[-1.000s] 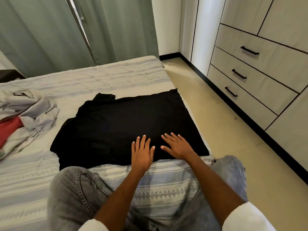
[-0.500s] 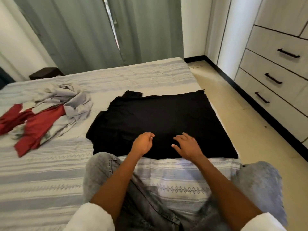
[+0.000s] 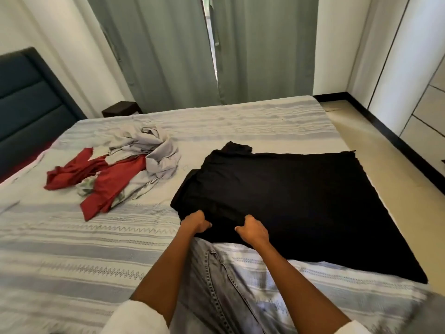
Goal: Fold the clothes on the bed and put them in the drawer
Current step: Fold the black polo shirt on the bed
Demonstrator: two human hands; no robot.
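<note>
From the head view, my left hand [image 3: 195, 222] has its grip curled tight on the near edge of the black garment [image 3: 289, 201], fingers bunching the cloth at its near left corner. My right hand [image 3: 251, 231] is just beside it, its grip likewise closed on a fold of the same black cloth, knuckles up. The two hands sit close together but apart.

The black garment lies spread mostly flat on the bed [image 3: 96, 249], toward the right side, its far right corner reaching the mattress edge by the floor [image 3: 385, 169]. Its near edge lies just ahead of my knees in grey jeans [image 3: 216, 285].

Well to the left, on the striped bedcover, a crumpled grey garment [image 3: 154, 153] lies heaped, touching and partly overlapping a red garment [image 3: 106, 179]. Behind the bed hang green curtains [image 3: 168, 51]; a dark headboard [image 3: 26, 100] stands at the left, and pale drawer fronts [image 3: 428, 109] show at the right edge.
</note>
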